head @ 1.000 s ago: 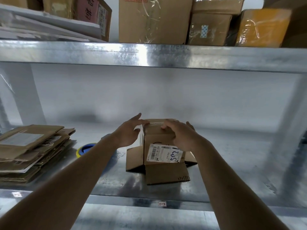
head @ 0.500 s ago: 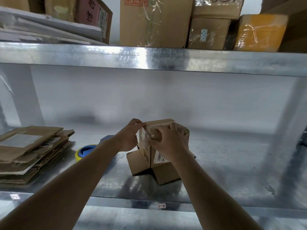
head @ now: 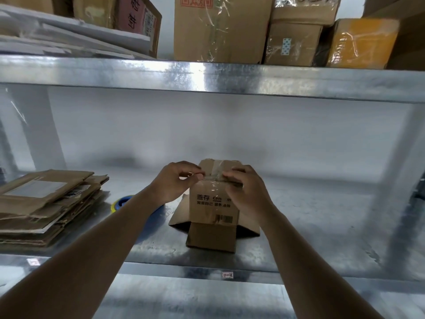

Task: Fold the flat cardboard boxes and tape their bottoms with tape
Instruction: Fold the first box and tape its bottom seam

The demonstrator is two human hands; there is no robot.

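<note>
Now both hands, left hand (head: pixel 176 180) and right hand (head: pixel 247 192), pinched the box (head: pixel 212 203) top edge; press tape flat along seam.

Brown box (head: pixel 213 203), black print, barcode

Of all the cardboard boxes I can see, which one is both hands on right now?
The small box standing on the lower shelf, held by the left hand and right hand. The others are flattened or stored above.
</note>
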